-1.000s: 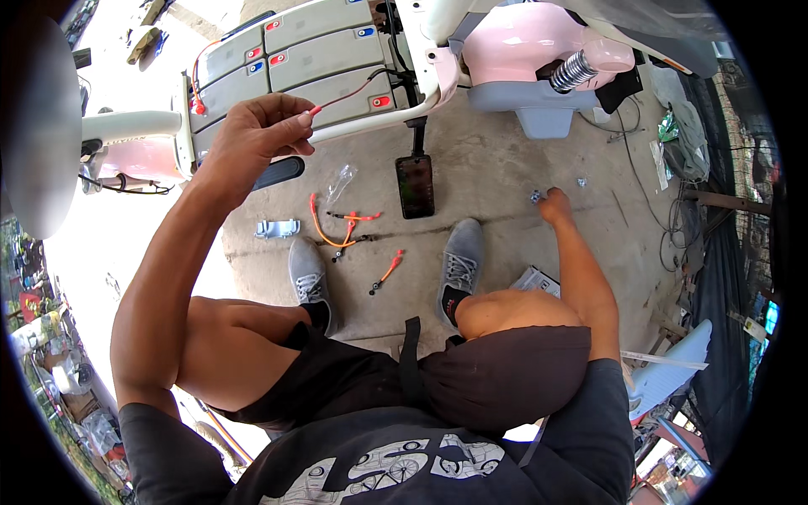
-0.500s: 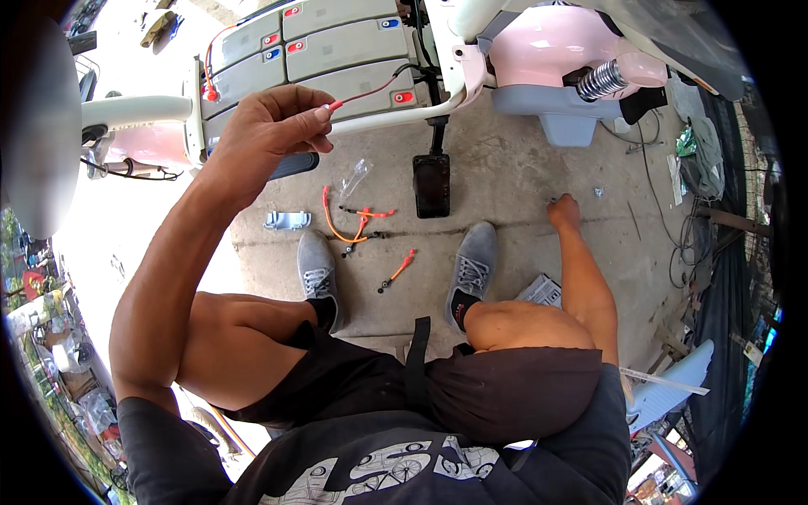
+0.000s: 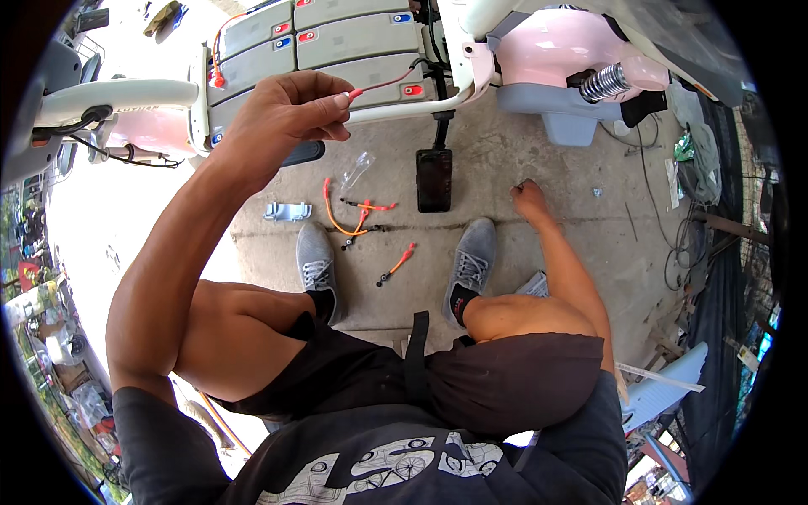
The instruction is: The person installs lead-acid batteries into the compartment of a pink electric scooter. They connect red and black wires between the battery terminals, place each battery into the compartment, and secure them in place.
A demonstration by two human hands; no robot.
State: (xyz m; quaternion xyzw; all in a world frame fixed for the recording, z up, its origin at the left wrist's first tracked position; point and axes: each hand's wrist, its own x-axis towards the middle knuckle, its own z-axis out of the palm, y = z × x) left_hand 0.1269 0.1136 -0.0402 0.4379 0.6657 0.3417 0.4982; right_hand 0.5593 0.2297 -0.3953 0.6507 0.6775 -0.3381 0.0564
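My left hand [image 3: 290, 118] is closed in a pinch on the red-capped end of a thin dark red wire [image 3: 389, 82]. That wire runs right to black cabling beside the scooter frame. Just beyond the hand lie grey batteries [image 3: 362, 52] in rows, with red and blue terminal recesses. My right hand [image 3: 530, 200] hangs above the concrete with curled fingers, right of a black rectangular pad [image 3: 433, 182]. Whatever its fingertips hold, if anything, is too small to make out. Short orange cables [image 3: 333, 218] with red and black ends lie on the floor below my left hand.
A light blue plastic piece [image 3: 288, 211] and a clear plastic bag [image 3: 358, 170] lie near the cables. One more short cable [image 3: 396, 266] sits between my shoes. Pink scooter bodywork [image 3: 560, 50] with a spring shock [image 3: 604, 84] stands at upper right. Black wire [image 3: 652, 194] trails across the floor.
My left hand has shifted slightly right and away from me, still pinching the wire end. My right hand has swung left, closer to the black pad.
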